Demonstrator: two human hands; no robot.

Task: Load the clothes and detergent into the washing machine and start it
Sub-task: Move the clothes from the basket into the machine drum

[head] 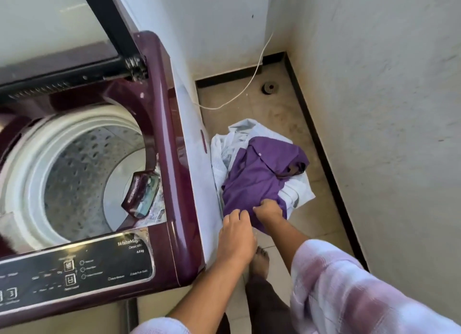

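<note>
Your right hand [269, 209] bunches the near edge of the purple shirt [259, 174], fingers curled into the cloth. Your left hand [237, 231] is just beside it, fingers loosely straight, their tips at the shirt's hem. The shirt lies on a pale garment [237, 144] on the floor [279, 109], against the side of the washing machine [164, 124], whose lid [50, 22] stands raised above the drum [82, 169]

The beige tiled floor [287, 124] carries a maroon top-loading washing machine [174, 184]. Just beside it is 1 heap: a pale blue-white garment [296, 191] on the tiles with a crumpled purple shirt [257, 174] over it. A thin white cable [249, 84] trails near a round dark drain [269, 87]. 1 bare foot [259, 259] stands near the heap.
</note>
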